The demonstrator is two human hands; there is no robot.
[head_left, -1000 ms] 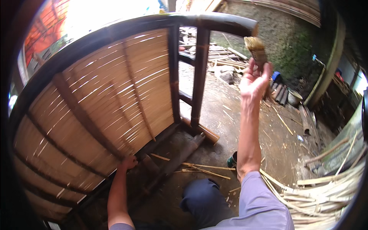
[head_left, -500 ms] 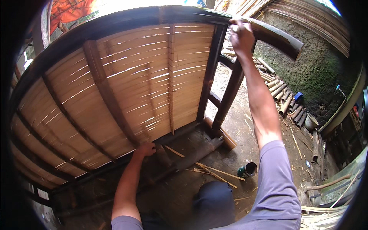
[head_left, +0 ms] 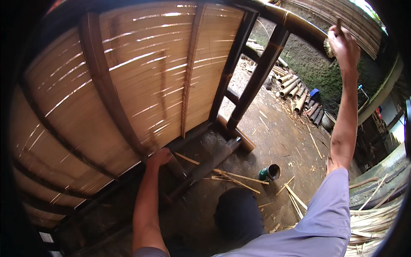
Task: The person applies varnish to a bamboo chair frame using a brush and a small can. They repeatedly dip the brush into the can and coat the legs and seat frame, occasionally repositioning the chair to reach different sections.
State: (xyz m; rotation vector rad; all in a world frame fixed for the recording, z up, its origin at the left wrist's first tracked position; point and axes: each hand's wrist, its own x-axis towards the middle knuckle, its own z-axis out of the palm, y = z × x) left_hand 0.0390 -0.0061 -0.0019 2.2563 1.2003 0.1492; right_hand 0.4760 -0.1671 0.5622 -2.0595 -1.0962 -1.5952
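Observation:
My right hand [head_left: 346,49] is raised at the upper right, closed round a brush [head_left: 329,48]. Its short brown handle sticks up above my fingers, and its pale bristles touch the end of a dark-coated bamboo pole [head_left: 302,26]. This pole is the top rail of a bamboo frame, jutting past a dark upright [head_left: 257,79]. Low on the left, my left hand [head_left: 159,157] is closed on the frame's lower part, at the foot of a dark bamboo slat [head_left: 112,92]. Behind the slats stretches a thin tan bamboo panel [head_left: 150,81] with light showing through its gaps.
A green can [head_left: 269,172] with a dark inside stands on the dirt floor by my knee [head_left: 239,214]. Thin bamboo strips [head_left: 239,180] lie beside it. Cut bamboo tubes [head_left: 295,92] are heaped along the mossy wall [head_left: 299,55]. Pale strips [head_left: 372,227] pile up at the lower right.
My right hand has moved right along the top pole to its outer end, where the brush now shows. The view has shifted; my left hand stays at the slat's foot.

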